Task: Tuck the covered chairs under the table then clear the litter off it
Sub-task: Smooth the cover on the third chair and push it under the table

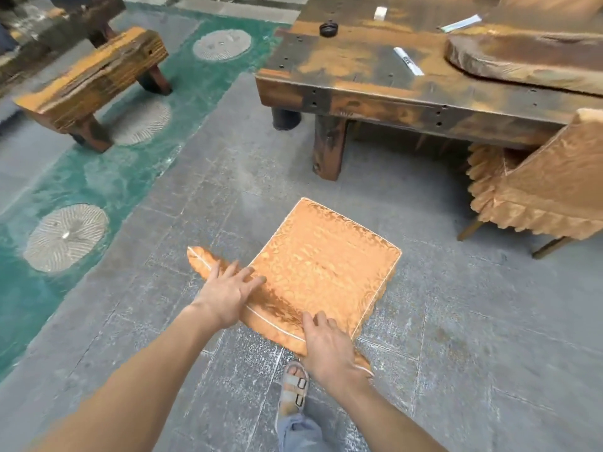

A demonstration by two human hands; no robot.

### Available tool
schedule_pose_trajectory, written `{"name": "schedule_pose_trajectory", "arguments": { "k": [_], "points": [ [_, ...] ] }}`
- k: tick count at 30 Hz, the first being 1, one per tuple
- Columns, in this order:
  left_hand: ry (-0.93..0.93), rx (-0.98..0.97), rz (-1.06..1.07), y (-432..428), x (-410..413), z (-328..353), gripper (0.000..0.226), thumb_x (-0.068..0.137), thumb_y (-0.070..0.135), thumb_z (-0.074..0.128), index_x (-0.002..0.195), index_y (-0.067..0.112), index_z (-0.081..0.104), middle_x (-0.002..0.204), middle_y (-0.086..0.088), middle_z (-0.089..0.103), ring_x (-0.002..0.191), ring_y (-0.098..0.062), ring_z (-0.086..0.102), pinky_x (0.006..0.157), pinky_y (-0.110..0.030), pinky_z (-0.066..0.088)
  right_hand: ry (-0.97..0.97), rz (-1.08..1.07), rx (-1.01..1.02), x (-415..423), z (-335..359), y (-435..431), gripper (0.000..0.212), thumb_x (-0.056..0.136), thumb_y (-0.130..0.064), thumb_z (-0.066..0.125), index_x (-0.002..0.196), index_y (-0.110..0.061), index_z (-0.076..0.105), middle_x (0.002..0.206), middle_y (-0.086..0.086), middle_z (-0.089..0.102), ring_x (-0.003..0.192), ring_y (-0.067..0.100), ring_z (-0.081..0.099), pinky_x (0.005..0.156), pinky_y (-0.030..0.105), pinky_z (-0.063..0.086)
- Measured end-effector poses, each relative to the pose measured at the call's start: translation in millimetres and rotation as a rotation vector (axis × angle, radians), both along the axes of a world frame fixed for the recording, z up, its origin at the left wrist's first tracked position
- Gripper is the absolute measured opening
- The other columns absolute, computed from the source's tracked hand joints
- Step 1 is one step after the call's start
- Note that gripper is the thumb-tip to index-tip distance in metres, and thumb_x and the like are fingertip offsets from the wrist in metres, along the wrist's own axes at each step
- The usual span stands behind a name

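A chair in an orange patterned cover [321, 265] stands on the grey floor below me, apart from the dark wooden table [359, 93]. My left hand [228, 290] and my right hand [326, 347] both grip the top of its backrest. A second covered chair [541, 187] sits at the right, its seat partly under the table's edge. On the tabletop lie a white wrapper [408, 61], a black cap [328, 29], a small white piece [379, 13] and a pale green packet [460, 22].
A thick wooden bench [94, 79] stands at the left on a green floor strip with round grey inlays. A raised round wooden slab [522, 57] covers the table's right part. My sandalled foot [293, 389] is just behind the chair.
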State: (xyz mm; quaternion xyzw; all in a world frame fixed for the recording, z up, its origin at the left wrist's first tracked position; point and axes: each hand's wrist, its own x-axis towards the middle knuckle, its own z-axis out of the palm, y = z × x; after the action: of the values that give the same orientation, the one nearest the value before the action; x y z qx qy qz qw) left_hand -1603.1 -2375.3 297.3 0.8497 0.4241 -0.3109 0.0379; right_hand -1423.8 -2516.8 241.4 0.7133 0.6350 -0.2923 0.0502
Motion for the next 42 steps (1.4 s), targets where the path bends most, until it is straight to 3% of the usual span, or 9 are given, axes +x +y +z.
{"name": "schedule_pose_trajectory", "arguments": {
  "k": [5,8,10,14,18,26,30,34,42],
  "points": [
    [0.150,-0.028,-0.280,43,-23,-24,0.071,0.089,0.013,0.059,0.151,0.030,0.027,0.152,-0.004,0.036,0.143,-0.029,0.032,0.122,-0.054,0.012,-0.059,0.055,0.073,-5,-11,-2,0.053,0.080,-0.018,0.072,0.126,-0.014,0.045,0.123,0.008,0.058,0.116,0.028,0.056,0.102,0.045,0.052],
    [0.105,-0.068,-0.360,52,-29,-39,0.075,0.084,0.005,0.062,0.146,0.029,0.028,0.148,-0.005,0.035,0.137,-0.028,0.035,0.118,-0.051,0.022,-0.094,0.079,0.040,-5,-11,3,0.062,0.072,-0.026,0.074,0.127,-0.016,0.048,0.129,0.010,0.059,0.128,0.031,0.053,0.106,0.048,0.048],
    [0.044,-0.140,-0.442,60,-30,-47,0.070,0.081,0.004,0.061,0.141,0.026,0.030,0.141,-0.004,0.040,0.131,-0.027,0.038,0.109,-0.050,0.033,-0.087,0.038,0.006,-9,-11,10,0.065,0.062,-0.029,0.079,0.120,-0.019,0.051,0.121,0.009,0.061,0.118,0.032,0.059,0.096,0.047,0.052],
    [0.028,-0.271,-0.590,77,-29,-56,0.058,0.077,0.003,0.053,0.129,0.021,0.035,0.129,-0.003,0.047,0.122,-0.026,0.043,0.096,-0.050,0.037,-0.015,0.039,-0.023,-26,-19,23,0.071,0.059,-0.012,0.073,0.121,-0.018,0.040,0.126,0.014,0.052,0.116,0.034,0.053,0.094,0.052,0.049],
    [0.071,-0.351,-0.617,83,-26,-54,0.063,0.078,0.004,0.053,0.136,0.022,0.036,0.135,0.000,0.047,0.129,-0.023,0.042,0.104,-0.052,0.036,0.011,0.062,0.042,-27,-19,21,0.060,0.060,-0.023,0.079,0.109,-0.017,0.045,0.105,0.008,0.061,0.095,0.028,0.061,0.077,0.045,0.058],
    [0.035,-0.337,-0.630,83,-29,-49,0.070,0.076,0.015,0.060,0.142,0.025,0.037,0.139,0.004,0.047,0.137,-0.022,0.041,0.104,-0.050,0.037,-0.049,0.042,0.062,-28,-4,22,0.054,0.060,-0.031,0.080,0.100,-0.019,0.047,0.094,0.000,0.061,0.085,0.019,0.061,0.057,0.030,0.049],
    [-0.059,-0.282,-0.627,82,-36,-56,0.070,0.076,0.018,0.061,0.143,0.024,0.040,0.138,0.003,0.051,0.135,-0.022,0.046,0.103,-0.049,0.040,-0.094,0.044,0.078,-29,-4,23,0.047,0.060,-0.014,0.068,0.103,-0.016,0.051,0.095,0.003,0.063,0.085,0.022,0.062,0.068,0.038,0.060],
    [-0.159,-0.221,-0.675,82,-42,-63,0.065,0.074,0.019,0.065,0.135,0.025,0.045,0.128,0.005,0.057,0.124,-0.022,0.055,0.099,-0.047,0.043,-0.136,0.090,0.106,-26,-9,23,0.043,0.057,-0.009,0.066,0.095,-0.016,0.048,0.088,0.002,0.063,0.074,0.021,0.061,0.050,0.029,0.048],
    [-0.312,-0.164,-0.687,96,28,-70,0.057,0.068,0.018,0.068,0.121,0.024,0.048,0.117,0.004,0.062,0.110,-0.023,0.060,0.086,-0.042,0.049,-0.298,0.050,0.128,46,-6,46,0.049,0.053,-0.015,0.079,0.093,-0.018,0.050,0.082,-0.002,0.059,0.064,0.020,0.057,0.053,0.029,0.029]
  ]
}}
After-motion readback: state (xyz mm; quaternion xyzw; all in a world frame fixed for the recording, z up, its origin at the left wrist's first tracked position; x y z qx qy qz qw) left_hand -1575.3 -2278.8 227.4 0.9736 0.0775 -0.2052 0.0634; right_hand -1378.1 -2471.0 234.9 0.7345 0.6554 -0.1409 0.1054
